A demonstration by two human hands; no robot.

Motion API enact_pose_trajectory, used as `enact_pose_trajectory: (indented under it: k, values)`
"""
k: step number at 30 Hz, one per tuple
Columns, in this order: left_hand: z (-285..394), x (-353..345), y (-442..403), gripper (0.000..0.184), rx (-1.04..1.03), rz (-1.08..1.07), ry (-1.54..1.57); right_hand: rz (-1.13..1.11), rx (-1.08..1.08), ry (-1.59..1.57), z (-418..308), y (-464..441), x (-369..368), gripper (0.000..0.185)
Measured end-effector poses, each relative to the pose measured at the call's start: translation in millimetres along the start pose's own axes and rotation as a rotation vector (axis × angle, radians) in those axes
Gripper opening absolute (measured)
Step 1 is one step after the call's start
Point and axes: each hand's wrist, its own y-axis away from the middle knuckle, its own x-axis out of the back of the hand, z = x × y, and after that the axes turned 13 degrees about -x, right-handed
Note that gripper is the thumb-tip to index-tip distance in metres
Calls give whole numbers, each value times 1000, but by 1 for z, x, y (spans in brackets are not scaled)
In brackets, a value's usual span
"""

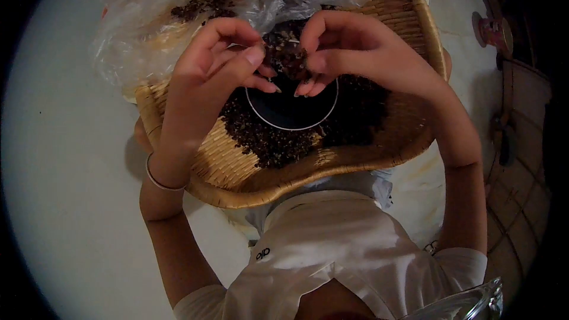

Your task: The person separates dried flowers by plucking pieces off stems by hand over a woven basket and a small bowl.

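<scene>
A dark brown, crumbly clump of dried plant-like material (287,53) is held up between my two hands; its exact kind I cannot make out. My left hand (220,62) pinches its left side with thumb and fingers. On the other side, the curled fingertips of my right hand (349,47) grip it. Directly below is a round dark bowl (291,128) with a thin pale rim. Loose dark bits (278,149) lie around the bowl on a woven basket tray (222,169), which is over my lap.
Crumpled clear plastic bags (133,41) lie across the tray's far side, with more dark clumps (207,6) in or on one. At the right stands a small reddish container (496,34). A pale surface (65,160) extends on the left.
</scene>
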Motion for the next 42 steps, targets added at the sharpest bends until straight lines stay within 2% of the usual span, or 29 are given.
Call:
enact_pose_trajectory:
  k: [4,13,23,42]
  values:
    - [-1,0,0,21,-37,-35,-74,9,-10,-21,0,1,0,14]
    - [-6,-3,-1,31,-25,-98,-34,0,-3,-105,2,-2,0,17]
    - [-5,-3,-2,31,38,-78,18,12,-8,-89,2,-3,-3,17]
    - [-4,-3,0,29,-51,-127,-82,50,-30,-86,2,-3,-2,18]
